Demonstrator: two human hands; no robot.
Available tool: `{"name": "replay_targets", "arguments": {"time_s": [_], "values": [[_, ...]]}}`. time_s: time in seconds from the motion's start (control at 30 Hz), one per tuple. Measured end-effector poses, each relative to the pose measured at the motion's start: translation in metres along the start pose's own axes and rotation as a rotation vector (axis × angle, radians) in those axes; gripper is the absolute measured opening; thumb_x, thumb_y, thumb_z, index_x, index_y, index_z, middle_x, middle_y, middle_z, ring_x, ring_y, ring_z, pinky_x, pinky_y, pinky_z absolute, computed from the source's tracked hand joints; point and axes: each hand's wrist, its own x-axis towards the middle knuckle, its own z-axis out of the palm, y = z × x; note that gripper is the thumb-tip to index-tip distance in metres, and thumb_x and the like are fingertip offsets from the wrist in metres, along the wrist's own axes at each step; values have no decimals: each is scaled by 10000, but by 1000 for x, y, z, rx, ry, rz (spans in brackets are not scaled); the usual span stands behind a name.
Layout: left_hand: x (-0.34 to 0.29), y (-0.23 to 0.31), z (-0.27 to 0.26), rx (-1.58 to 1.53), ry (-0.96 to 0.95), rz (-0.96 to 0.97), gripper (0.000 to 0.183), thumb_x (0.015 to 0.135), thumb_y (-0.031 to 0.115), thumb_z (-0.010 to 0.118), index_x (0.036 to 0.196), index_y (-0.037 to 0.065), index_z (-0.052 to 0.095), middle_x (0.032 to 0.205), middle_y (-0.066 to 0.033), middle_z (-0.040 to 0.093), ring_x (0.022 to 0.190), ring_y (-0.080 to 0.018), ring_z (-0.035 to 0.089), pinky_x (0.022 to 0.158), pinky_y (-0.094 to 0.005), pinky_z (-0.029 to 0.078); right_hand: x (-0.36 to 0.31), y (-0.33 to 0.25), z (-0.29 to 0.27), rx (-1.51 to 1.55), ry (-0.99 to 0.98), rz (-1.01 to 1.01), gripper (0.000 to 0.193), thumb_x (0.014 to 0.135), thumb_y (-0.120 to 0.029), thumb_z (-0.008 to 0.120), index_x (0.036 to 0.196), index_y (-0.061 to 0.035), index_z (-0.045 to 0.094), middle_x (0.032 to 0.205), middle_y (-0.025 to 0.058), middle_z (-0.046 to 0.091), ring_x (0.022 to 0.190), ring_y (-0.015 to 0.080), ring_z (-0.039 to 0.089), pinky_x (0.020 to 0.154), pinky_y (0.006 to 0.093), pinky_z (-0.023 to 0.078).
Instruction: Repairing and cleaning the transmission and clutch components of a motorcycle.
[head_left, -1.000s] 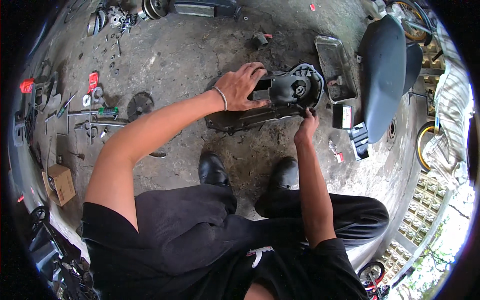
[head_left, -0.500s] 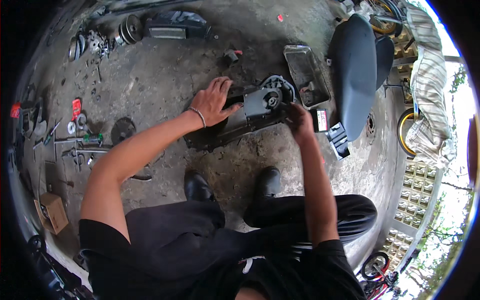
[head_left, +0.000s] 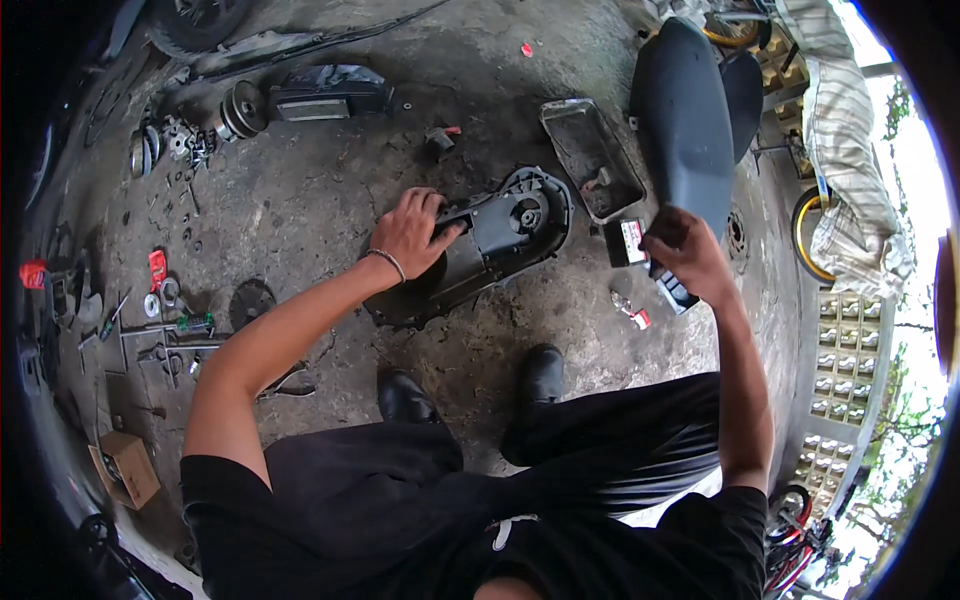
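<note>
Now the right hand (head_left: 692, 256) has moved off the metal casing (head_left: 500, 236) — whether it pinches something, I cannot tell — so only the left hand (head_left: 408, 236), spread, touches it.

From where I stand, no wording is legible; the red-and-white label (head_left: 632, 240) on the dark box (head_left: 616, 248), just left of the right hand (head_left: 694, 256), looks too small.

From the person's head, the fisheye camera looks steeply down past the black fabric shirt (head_left: 380, 560) at six o'clock onto the stained grey concrete floor (head_left: 320, 190), fairly near the bare left hand (head_left: 408, 233) at ten and bare right hand (head_left: 697, 262) toward three, its rim bending the pale perforated block wall (head_left: 848, 345) past three.
</note>
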Motion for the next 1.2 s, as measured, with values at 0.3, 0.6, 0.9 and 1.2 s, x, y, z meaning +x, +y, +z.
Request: {"name": "replay_targets", "arguments": {"time_s": [0.3, 0.6, 0.9, 1.2], "values": [[43, 9, -5, -34, 181, 4, 451, 899, 439, 540, 1010, 3, 559, 1038, -177, 604, 980, -347, 565, 824, -428, 484, 46, 82, 63, -435, -82, -159, 258, 818, -69, 608, 1065, 4, 599, 784, 93, 667, 608, 209, 572, 566, 342, 454], [45, 5, 21, -321, 77, -163, 396, 903, 411, 564, 1043, 41, 578, 1019, -142, 632, 959, -325, 551, 863, -394, 444, 98, 159, 168, -280, 60, -32, 706, 793, -52, 542, 1467, -83, 335, 828, 168, 644, 601, 277, 553, 564, 389, 441], [42, 9, 19, -390, 146, -124, 382, 908, 417, 553, 973, 42, 582, 1003, -110, 626, 931, -301, 537, 873, -368, 423, 100, 153, 182, -338, -3, 21, 703, 817, -128, 543, 1485, -117, 323, 875, 178, 654, 639, 300, 576, 583, 408, 456], [39, 0, 27, -378, 162, -46, 380, 920, 415, 532, 996, 46, 578, 998, -113, 619, 921, -304, 530, 863, -367, 430, 98, 128, 159, -842, -66, 21, 640, 831, -222, 526, 1452, -139, 396, 943, 188, 673, 738, 392, 622, 617, 466, 472]]}}
